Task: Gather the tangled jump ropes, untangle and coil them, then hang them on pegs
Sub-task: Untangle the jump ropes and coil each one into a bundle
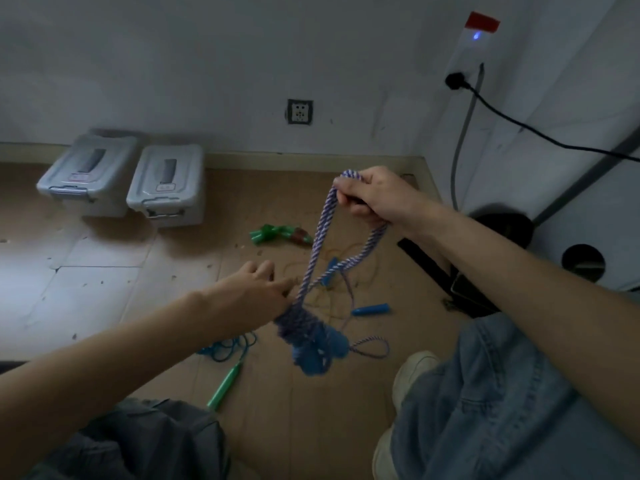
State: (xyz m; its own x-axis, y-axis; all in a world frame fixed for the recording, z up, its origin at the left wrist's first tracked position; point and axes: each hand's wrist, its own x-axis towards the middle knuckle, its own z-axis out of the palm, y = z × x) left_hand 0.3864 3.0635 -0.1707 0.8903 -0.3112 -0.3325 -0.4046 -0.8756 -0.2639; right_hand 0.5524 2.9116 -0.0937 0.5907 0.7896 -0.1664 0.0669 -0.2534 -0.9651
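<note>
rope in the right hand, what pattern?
Purple-and-white twisted stripe on the braided rope, gripped by the right hand; clearest in the head view.

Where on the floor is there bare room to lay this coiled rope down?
Bare floor lies left of the left hand, in front of the two grey bins. It is crowded under the purple-and-white rope held by the right hand: green handles, blue handle, thin cords, teal rope.

Bare floor (104, 289) lies open to my left, up to two grey lidded bins (121, 178) by the wall. Ahead, green handles (277, 234), a blue handle (370, 310) and thin cord litter the way. My knee (502, 393) blocks the right.
</note>
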